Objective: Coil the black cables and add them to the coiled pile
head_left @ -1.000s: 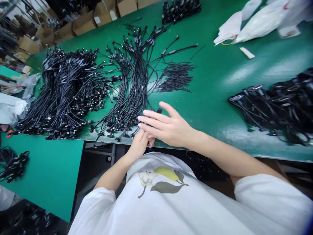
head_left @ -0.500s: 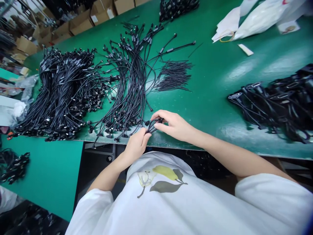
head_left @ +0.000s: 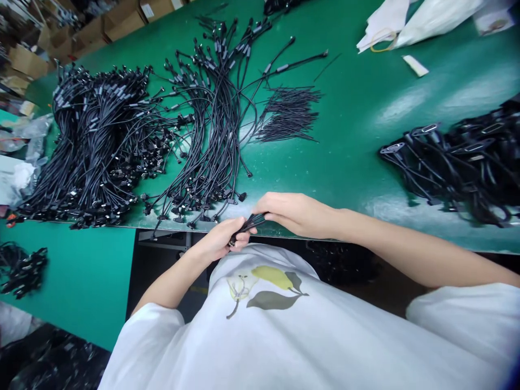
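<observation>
Head view. A person's left hand (head_left: 219, 242) and right hand (head_left: 296, 215) meet at the near edge of a green tabletop (head_left: 349, 146), in front of a white T-shirt (head_left: 268, 319) printed with a yellow pear. A small bundle of black cables (head_left: 247, 226) lies between the hands, just above that edge. The left fingers (head_left: 239, 236) are curled together and clamped around the bundle, while the right fingers (head_left: 268, 203) lie closed over its far end. Holding the strands parallel and close together appears to be sound practice, as it would keep them from tangling with the loose leads nearby.

The cables have a matte, rubbery look and end in small, dark moulded connectors. A loose fan of them (head_left: 211, 124) and a denser heap (head_left: 97, 146) lie on the glossy tabletop, beside a sheaf of thin black wires (head_left: 288, 114). At right, a pile of cables with flat metal-rimmed connectors (head_left: 455, 168) lies well apart from the hands. White plastic bags (head_left: 434, 13) lie at the far edge, with cardboard boxes (head_left: 122, 16) beyond.
</observation>
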Available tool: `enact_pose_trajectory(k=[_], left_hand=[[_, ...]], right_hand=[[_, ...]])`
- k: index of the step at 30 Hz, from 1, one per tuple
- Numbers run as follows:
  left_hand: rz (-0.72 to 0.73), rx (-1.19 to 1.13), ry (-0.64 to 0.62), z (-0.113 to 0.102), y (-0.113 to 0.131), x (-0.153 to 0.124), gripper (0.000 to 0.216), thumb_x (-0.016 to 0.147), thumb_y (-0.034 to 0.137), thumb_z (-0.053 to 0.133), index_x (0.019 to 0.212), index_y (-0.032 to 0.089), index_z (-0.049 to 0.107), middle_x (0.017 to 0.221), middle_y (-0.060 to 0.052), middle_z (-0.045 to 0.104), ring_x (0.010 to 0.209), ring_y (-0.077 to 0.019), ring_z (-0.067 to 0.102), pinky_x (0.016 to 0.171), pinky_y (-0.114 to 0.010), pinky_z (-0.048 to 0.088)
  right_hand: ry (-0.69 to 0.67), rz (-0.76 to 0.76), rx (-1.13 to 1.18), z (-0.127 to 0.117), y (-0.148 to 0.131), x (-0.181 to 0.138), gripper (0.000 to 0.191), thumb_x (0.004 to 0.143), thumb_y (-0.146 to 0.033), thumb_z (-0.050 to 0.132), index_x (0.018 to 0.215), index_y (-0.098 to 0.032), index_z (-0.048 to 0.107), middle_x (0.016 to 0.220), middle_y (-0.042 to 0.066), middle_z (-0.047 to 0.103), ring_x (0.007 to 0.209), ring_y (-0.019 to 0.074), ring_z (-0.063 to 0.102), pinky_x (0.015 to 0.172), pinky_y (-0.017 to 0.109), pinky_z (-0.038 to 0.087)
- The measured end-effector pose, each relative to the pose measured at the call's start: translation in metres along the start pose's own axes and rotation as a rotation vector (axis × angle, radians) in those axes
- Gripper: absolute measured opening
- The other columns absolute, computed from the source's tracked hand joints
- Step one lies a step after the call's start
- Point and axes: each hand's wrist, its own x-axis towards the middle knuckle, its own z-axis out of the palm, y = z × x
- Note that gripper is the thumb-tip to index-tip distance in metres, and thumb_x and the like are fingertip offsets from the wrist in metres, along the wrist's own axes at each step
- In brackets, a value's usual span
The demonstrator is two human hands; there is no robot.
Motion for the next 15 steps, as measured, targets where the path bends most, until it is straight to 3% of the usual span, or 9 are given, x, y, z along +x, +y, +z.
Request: enact_pose_trajectory(k=[3,6,9,12,15], left_hand=[[0.034,0.024,0.013,0.003,-0.003,0.005,0.047,0.073,0.056,0.071,0.083,0.011,0.058,0.057,0.008,0.034,0.046,-0.0045,0.030,0.040,-0.018,0.019],[0.184,0.233,0.082,0.004,-0.008,0.009,0.045,0.079,0.058,0.064,0.081,0.014,0.055,0.056,0.007,0.036,0.046,-0.0060,0.033,0.043,-0.020,0.025],[0.297,0.578,0.126,0.005,-0.009,0.010,0.039,0.092,0.053,0.046,0.082,0.016,0.052,0.056,0.006,0.038,0.047,-0.0083,0.035,0.048,-0.023,0.030],[0.363,0.958,0.173,0.009,-0.004,0.005,0.032,0.097,0.042,0.037,0.081,0.018,0.050,0.060,0.004,0.043,0.054,-0.0107,0.040,0.054,-0.025,0.033],[0.414,1.294,0.169,0.012,-0.001,-0.001,0.029,0.099,0.038,0.035,0.082,0.019,0.049,0.067,0.002,0.050,0.060,-0.0131,0.046,0.059,-0.026,0.034]], right_hand=[[0.029,-0.057,-0.261,0.001,0.000,-0.001,0.027,0.101,-0.027,0.038,0.110,-0.016,0.061,0.108,0.008,0.066,0.101,0.0183,0.058,0.092,0.037,0.042],[0.049,-0.130,-0.588,0.011,-0.008,-0.001,0.026,0.098,-0.027,0.044,0.112,-0.014,0.061,0.119,0.011,0.063,0.112,0.0245,0.053,0.102,0.048,0.033],[-0.029,-0.125,-0.726,0.028,-0.011,-0.002,0.025,0.098,-0.021,0.040,0.105,-0.010,0.061,0.093,0.011,0.065,0.087,0.0208,0.056,0.081,0.038,0.040],[-0.114,-0.059,-0.729,0.038,-0.006,-0.006,0.025,0.098,-0.018,0.036,0.087,-0.014,0.057,0.071,0.005,0.057,0.062,0.0166,0.046,0.054,0.030,0.026],[-0.196,-0.034,-0.664,0.036,-0.004,-0.009,0.026,0.099,-0.018,0.033,0.084,-0.016,0.054,0.071,0.005,0.056,0.060,0.0154,0.044,0.051,0.030,0.014]])
